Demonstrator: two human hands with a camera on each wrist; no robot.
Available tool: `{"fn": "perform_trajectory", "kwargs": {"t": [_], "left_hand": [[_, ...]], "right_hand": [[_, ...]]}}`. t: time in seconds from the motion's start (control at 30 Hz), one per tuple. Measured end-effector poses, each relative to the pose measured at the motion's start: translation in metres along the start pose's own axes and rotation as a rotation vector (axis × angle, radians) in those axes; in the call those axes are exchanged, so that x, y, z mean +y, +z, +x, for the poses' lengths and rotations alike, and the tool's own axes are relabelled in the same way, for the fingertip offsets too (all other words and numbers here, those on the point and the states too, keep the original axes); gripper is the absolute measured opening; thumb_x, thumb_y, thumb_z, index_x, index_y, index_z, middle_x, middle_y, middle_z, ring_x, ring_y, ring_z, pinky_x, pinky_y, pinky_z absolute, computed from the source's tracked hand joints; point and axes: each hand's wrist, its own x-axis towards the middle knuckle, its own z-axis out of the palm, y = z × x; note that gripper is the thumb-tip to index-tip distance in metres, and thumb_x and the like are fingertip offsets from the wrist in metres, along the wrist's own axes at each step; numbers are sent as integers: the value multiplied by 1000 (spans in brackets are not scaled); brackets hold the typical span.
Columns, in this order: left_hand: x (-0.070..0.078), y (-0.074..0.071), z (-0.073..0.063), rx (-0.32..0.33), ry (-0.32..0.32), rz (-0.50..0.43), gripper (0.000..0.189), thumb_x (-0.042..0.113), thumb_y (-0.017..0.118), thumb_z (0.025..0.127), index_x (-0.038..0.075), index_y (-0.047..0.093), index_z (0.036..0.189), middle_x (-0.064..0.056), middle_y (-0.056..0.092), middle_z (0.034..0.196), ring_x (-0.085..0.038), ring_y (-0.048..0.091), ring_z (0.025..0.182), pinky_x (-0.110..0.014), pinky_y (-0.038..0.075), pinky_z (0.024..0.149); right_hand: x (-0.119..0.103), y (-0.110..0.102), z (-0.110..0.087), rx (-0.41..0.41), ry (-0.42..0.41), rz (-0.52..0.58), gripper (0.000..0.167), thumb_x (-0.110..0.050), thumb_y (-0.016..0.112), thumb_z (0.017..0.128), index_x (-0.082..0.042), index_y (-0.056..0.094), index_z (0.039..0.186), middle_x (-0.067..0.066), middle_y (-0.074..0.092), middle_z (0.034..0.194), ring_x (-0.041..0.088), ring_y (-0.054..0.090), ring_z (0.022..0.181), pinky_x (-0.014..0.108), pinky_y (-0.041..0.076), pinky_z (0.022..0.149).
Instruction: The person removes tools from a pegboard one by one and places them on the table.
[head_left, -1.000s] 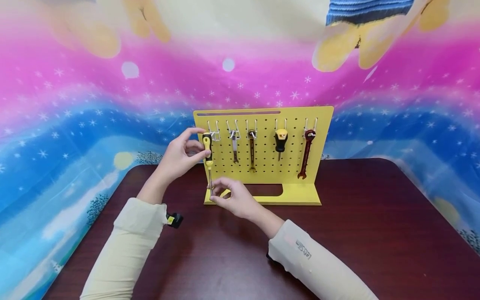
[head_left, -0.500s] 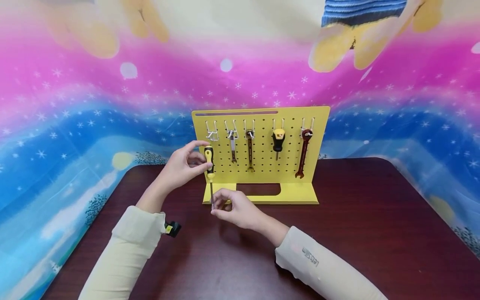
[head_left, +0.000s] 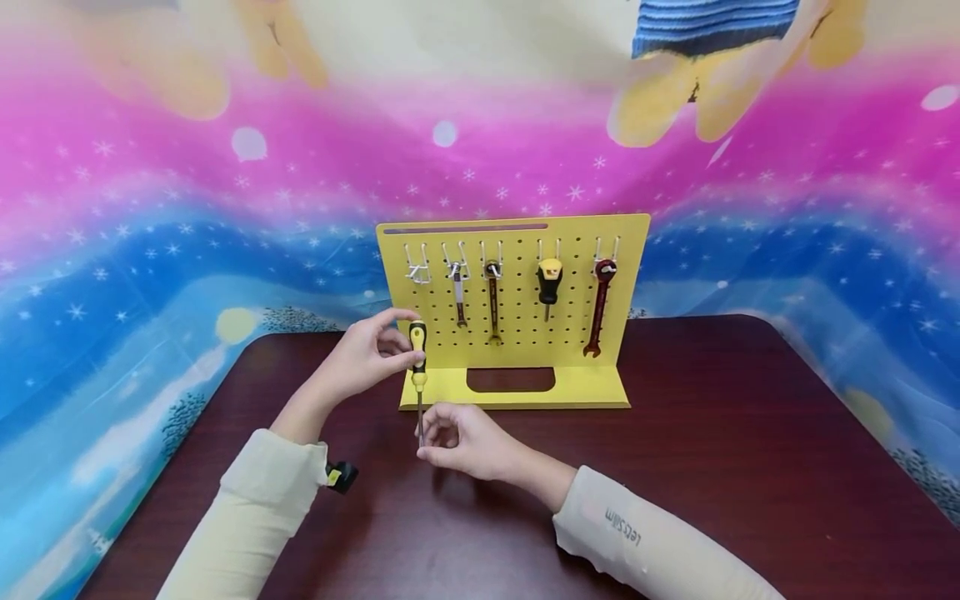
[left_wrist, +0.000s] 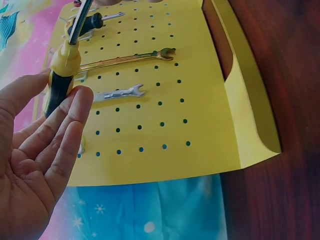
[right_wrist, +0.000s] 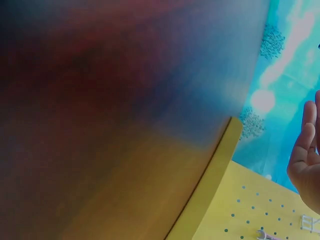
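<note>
A screwdriver [head_left: 419, 358] with a yellow and black handle stands upright in front of the pegboard, shaft downward. My left hand [head_left: 367, 357] pinches its handle between thumb and fingers, and in the left wrist view that hand [left_wrist: 37, 150] holds the handle [left_wrist: 59, 90] near the collar. Lower down, my right hand [head_left: 476, 442] pinches the shaft close to the tip, thumb against fingers. Behind them is the yellow pegboard [head_left: 517, 333]. A bare white hook [head_left: 417, 272] sits at its left end.
On other hooks hang a silver wrench [head_left: 460, 302], a gold-toned wrench [head_left: 492, 310], a stubby screwdriver [head_left: 550, 282] and a reddish wrench [head_left: 599, 308]. The board's base [head_left: 588, 387] rests on the dark wooden table [head_left: 720, 467]. A printed cloth [head_left: 322, 175] hangs behind.
Both hands have come down and toward the person together, carrying the screwdriver away from the leftmost hook. Their grips on handle and shaft look the same.
</note>
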Motion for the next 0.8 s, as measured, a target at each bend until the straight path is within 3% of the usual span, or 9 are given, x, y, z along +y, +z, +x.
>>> {"fn": "perform_trajectory", "kwargs": {"t": [0.3, 0.53, 0.8], "left_hand": [[-12, 9, -6, -49, -17, 43, 53, 23, 77, 88, 6, 56, 133, -3, 75, 86, -15, 71, 82, -40, 59, 83], [-21, 17, -12, -92, -54, 37, 55, 25, 77, 88, 2, 56, 133, -1, 74, 86, -12, 69, 80, -34, 56, 77], [-31, 25, -16, -134, -74, 29, 51, 24, 78, 87, 1, 58, 128, 0, 74, 82, -12, 70, 77, -32, 56, 72]], "right_hand": [[4, 8, -8, -36, 27, 13, 11, -2, 71, 86, 0, 63, 94, 15, 69, 83, -1, 60, 73, 19, 55, 69], [5, 13, -14, -73, 77, 49, 11, -2, 71, 86, 1, 64, 94, 13, 69, 80, 0, 59, 68, 15, 51, 65], [6, 16, -19, -114, 123, 67, 9, 2, 70, 84, 2, 63, 89, 15, 71, 77, 1, 59, 67, 13, 50, 70]]}}
